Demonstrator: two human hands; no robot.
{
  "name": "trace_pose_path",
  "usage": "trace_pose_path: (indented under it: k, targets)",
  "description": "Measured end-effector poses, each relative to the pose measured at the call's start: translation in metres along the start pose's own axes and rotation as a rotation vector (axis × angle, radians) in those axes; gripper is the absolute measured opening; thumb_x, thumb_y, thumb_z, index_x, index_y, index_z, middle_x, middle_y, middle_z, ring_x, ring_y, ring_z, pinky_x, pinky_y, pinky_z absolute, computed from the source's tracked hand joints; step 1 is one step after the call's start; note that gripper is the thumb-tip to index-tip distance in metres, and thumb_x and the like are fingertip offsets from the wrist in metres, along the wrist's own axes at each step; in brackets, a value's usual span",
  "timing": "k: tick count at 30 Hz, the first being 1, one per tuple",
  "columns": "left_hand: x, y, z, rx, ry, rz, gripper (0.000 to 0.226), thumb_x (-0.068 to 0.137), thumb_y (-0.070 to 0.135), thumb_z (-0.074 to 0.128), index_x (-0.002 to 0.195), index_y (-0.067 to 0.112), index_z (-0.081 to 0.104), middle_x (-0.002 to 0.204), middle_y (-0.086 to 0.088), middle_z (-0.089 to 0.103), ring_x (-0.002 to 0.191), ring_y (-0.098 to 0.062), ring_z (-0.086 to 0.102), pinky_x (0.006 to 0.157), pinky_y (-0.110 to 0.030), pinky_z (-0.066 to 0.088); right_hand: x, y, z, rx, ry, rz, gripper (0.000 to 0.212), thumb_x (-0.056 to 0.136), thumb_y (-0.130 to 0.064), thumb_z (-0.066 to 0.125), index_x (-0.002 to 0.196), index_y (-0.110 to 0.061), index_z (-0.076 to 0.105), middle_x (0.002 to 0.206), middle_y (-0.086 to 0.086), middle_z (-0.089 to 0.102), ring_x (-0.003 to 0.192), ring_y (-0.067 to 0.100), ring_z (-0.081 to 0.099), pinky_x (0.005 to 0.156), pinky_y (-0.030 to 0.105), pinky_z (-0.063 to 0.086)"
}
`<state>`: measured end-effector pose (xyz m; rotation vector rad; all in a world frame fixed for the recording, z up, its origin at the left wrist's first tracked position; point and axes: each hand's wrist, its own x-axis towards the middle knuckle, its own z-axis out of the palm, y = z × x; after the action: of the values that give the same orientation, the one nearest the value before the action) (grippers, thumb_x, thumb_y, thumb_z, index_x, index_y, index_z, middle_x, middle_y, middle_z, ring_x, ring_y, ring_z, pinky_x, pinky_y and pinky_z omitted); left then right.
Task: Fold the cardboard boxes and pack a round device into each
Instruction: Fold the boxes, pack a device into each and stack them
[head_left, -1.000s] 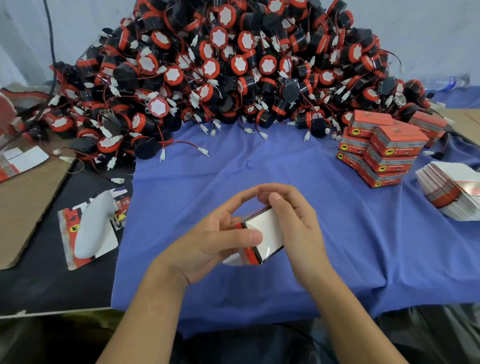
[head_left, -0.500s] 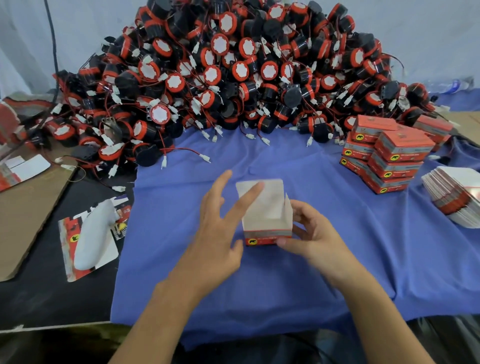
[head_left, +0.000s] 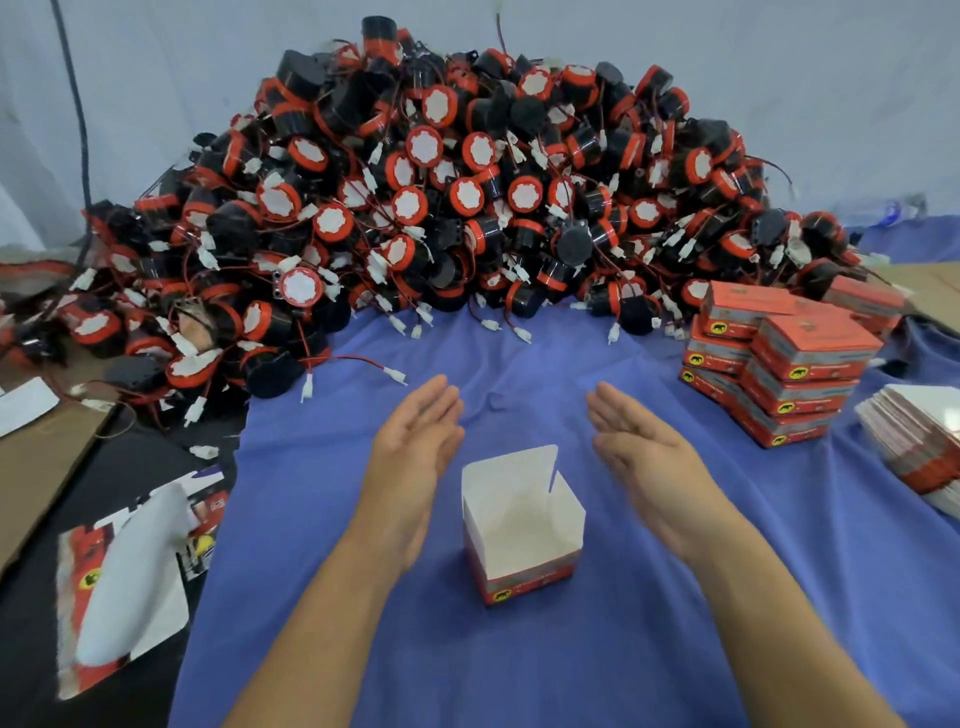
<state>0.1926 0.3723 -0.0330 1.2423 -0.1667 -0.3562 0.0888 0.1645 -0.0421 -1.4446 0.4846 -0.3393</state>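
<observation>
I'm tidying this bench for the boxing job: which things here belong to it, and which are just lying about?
Part of the job:
- open folded box
- pile of round devices
- stack of closed boxes
- stack of flat box blanks

Lying about:
- white object on a printed card
- brown cardboard sheet
- black cable

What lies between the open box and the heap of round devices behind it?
In the head view, only bare blue cloth lies between the open box and the heap; the left hand and right hand flank that stretch.
</observation>
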Motion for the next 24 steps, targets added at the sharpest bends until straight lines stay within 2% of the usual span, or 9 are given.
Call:
trace_pose_path:
  k: [4,9,11,13,14,16,19,22,24]
  targets:
    - [0.064,-0.002,0.035,0.111,-0.091,-0.022,0.047,0.106,-0.005,0.041,0.151,0.007,0.046,0.151,-0.005,0.053,0.139,-0.015,0.051,0.116,-0.032,0.041,0.063,-0.006,0.029,0.081,0.022,0.036,0.059,0.104,0.006,0.043,0.158,-0.015,0.037,0.162,-0.004,0.039,0.148,0.011,0.038,0.119,0.031,0.036]
    - [0.152,-0.025,0.077,0.394,-0.165,-0.003,0.057,0.102,-0.002,0.046,0.157,0.011,0.038,0.158,-0.001,0.043,0.144,-0.013,0.041,0.105,-0.024,0.039,0.153,-0.007,0.053,0.086,0.052,0.061,0.065,0.103,0.004,0.044,0.162,-0.012,0.023,0.169,0.002,0.022,0.155,0.019,0.025,0.125,0.039,0.03]
    - [0.186,-0.031,0.091,0.485,-0.18,0.036,0.057,0.1,-0.002,0.047,0.154,0.015,0.043,0.147,0.004,0.051,0.138,-0.017,0.048,0.107,-0.03,0.044,0.189,-0.008,0.06,0.067,0.066,0.046,0.066,0.101,0.008,0.043,0.162,-0.013,0.028,0.164,0.001,0.036,0.148,0.021,0.039,0.118,0.04,0.04]
    - [0.22,-0.035,0.104,0.579,-0.175,0.072,0.061,0.097,-0.002,0.048,0.155,0.017,0.042,0.149,-0.002,0.055,0.138,-0.023,0.051,0.113,-0.042,0.044,0.221,-0.008,0.066,0.049,0.058,0.004,0.062,0.097,0.014,0.037,0.154,-0.011,0.043,0.143,0.001,0.06,0.128,0.021,0.06,0.108,0.04,0.051]
    - [0.234,-0.036,0.109,0.627,-0.167,0.073,0.065,0.097,0.0,0.048,0.158,0.018,0.036,0.153,-0.004,0.051,0.141,-0.024,0.048,0.116,-0.044,0.041,0.234,-0.007,0.068,0.052,0.052,-0.009,0.06,0.097,0.015,0.035,0.149,-0.011,0.049,0.137,0.005,0.065,0.124,0.023,0.063,0.108,0.042,0.051]
    - [0.258,-0.043,0.112,0.722,-0.16,0.065,0.074,0.097,0.006,0.05,0.163,0.021,0.021,0.159,-0.006,0.043,0.144,-0.027,0.044,0.118,-0.045,0.038,0.252,-0.001,0.07,0.024,0.071,-0.049,0.059,0.095,0.016,0.035,0.145,-0.011,0.054,0.134,0.008,0.066,0.126,0.026,0.062,0.112,0.045,0.048]
    - [0.279,-0.057,0.109,0.83,-0.148,0.116,0.079,0.097,0.012,0.052,0.164,0.023,0.013,0.16,-0.007,0.042,0.144,-0.029,0.043,0.118,-0.047,0.035,0.268,0.011,0.067,-0.065,0.16,-0.127,0.066,0.089,0.015,0.039,0.144,-0.018,0.056,0.131,-0.003,0.068,0.126,0.015,0.061,0.11,0.034,0.048]
    - [0.289,-0.07,0.108,0.81,-0.09,0.224,0.076,0.094,0.01,0.054,0.162,0.023,0.023,0.152,-0.004,0.052,0.136,-0.027,0.051,0.114,-0.044,0.04,0.284,0.02,0.063,-0.097,0.152,-0.118,0.066,0.085,0.006,0.043,0.142,-0.024,0.058,0.124,-0.006,0.071,0.118,0.013,0.066,0.104,0.032,0.053]
    - [0.29,-0.073,0.106,0.73,-0.067,0.253,0.072,0.09,0.005,0.054,0.157,0.025,0.034,0.144,0.001,0.059,0.129,-0.021,0.057,0.107,-0.033,0.045,0.287,0.021,0.061,-0.121,0.135,-0.107,0.065,0.088,0.001,0.046,0.145,-0.026,0.055,0.128,-0.003,0.07,0.118,0.016,0.066,0.105,0.037,0.053]
